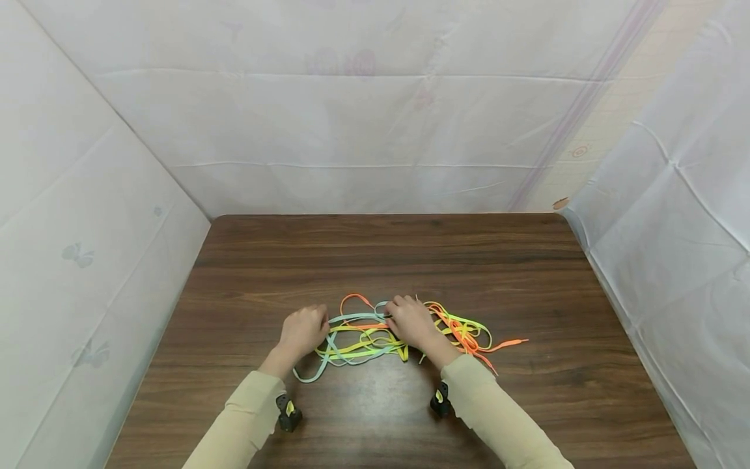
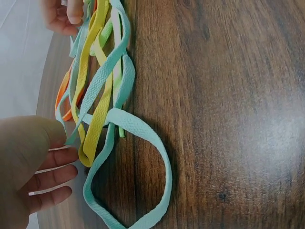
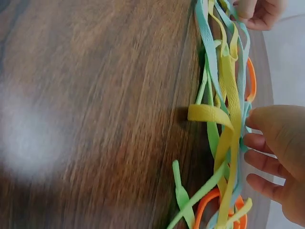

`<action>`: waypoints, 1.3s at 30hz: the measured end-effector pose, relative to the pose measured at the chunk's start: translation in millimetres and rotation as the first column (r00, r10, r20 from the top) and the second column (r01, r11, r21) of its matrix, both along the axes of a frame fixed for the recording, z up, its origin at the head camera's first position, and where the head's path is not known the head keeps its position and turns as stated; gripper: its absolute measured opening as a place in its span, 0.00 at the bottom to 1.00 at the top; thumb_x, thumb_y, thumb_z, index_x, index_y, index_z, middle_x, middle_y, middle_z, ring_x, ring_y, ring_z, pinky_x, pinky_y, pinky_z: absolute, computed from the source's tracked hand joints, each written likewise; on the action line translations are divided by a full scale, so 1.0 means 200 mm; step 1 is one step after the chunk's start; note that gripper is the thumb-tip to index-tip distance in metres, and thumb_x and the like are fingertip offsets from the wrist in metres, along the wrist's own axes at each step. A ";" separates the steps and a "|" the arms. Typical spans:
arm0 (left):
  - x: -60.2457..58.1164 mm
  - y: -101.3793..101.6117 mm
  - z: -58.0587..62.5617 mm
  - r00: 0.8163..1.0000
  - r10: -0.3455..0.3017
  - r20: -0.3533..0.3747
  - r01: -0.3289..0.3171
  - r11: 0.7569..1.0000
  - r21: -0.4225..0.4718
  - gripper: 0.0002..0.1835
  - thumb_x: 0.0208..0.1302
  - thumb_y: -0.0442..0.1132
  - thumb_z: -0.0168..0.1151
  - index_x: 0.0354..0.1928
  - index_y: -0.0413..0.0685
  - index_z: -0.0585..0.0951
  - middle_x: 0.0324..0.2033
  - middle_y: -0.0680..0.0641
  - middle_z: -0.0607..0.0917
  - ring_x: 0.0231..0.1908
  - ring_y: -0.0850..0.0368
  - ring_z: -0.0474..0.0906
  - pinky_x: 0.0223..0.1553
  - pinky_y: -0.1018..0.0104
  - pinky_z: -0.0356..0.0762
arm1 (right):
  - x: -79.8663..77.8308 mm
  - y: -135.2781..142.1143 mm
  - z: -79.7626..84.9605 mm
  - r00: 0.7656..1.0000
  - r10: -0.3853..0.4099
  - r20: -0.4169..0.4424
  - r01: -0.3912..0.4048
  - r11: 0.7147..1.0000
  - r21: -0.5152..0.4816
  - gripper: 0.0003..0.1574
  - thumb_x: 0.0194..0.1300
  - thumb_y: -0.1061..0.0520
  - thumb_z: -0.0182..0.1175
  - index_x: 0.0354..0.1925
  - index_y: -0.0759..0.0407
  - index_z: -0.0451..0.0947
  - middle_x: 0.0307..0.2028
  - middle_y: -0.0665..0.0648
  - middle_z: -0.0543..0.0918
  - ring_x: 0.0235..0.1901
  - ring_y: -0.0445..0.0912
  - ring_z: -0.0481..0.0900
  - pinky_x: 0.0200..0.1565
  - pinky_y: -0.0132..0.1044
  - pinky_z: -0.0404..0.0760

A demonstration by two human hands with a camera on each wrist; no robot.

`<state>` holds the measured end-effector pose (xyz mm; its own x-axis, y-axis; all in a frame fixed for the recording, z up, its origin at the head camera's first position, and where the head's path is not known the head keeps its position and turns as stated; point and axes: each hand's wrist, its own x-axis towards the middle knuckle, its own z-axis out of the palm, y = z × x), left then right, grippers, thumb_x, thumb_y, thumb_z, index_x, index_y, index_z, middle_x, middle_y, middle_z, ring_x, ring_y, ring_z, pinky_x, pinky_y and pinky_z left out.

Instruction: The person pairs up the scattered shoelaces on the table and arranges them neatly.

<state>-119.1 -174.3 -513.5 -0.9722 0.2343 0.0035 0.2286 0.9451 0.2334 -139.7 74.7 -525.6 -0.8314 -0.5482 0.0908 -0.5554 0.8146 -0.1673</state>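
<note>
A tangle of flat shoelaces lies across the table, with light blue laces (image 2: 164, 162), yellow laces (image 2: 101, 112), green laces (image 3: 212, 138) and orange laces (image 1: 463, 333) crossing one another. At the left end of the tangle, my left hand (image 1: 305, 329) pinches a light blue lace between thumb and forefinger, its other fingers loosely bent. My right hand (image 1: 410, 320) is over the middle of the tangle and pinches a light blue lace (image 3: 247, 112) at its far side. In the left wrist view, a light blue loop curls on the wood beside the left hand.
The dark wood-grain table (image 1: 375, 254) extends around the laces. White sheeting (image 1: 351, 130) hangs behind the table and along both sides. Orange lace tips (image 1: 515, 342) stick out to the right of the tangle. A small black camera (image 1: 289, 413) is strapped at the left wrist.
</note>
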 end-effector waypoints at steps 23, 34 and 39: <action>0.02 0.01 0.04 0.997 0.018 -0.075 -0.015 0.999 0.037 0.05 0.50 0.32 0.60 0.31 0.46 0.81 0.25 0.51 0.81 0.20 0.60 0.71 0.18 0.65 0.68 | 0.00 -0.05 -0.03 0.997 -0.022 -0.074 0.025 0.999 0.028 0.05 0.61 0.53 0.59 0.30 0.50 0.74 0.26 0.48 0.73 0.26 0.43 0.70 0.27 0.34 0.68; 0.03 0.00 0.09 0.991 0.027 -0.134 -0.022 0.999 0.037 0.02 0.53 0.36 0.65 0.29 0.47 0.81 0.26 0.51 0.82 0.23 0.56 0.77 0.21 0.61 0.73 | -0.01 0.02 0.06 0.995 -0.013 -0.096 0.003 0.995 -0.097 0.08 0.64 0.56 0.55 0.27 0.49 0.69 0.23 0.45 0.69 0.22 0.40 0.62 0.25 0.32 0.61; 0.04 0.00 0.13 0.987 0.019 -0.162 -0.013 0.999 0.037 0.03 0.52 0.35 0.65 0.30 0.47 0.82 0.27 0.50 0.82 0.22 0.56 0.77 0.20 0.62 0.72 | -0.02 0.05 0.11 0.992 -0.010 -0.123 -0.011 0.985 -0.173 0.05 0.62 0.57 0.55 0.29 0.50 0.71 0.24 0.46 0.71 0.23 0.41 0.65 0.24 0.31 0.61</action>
<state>-111.0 -174.8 -487.5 -0.9615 0.2159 0.1702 0.2516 0.9405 0.2284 -142.8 85.5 -502.9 -0.8078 -0.5157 0.2856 -0.5808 0.7791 -0.2359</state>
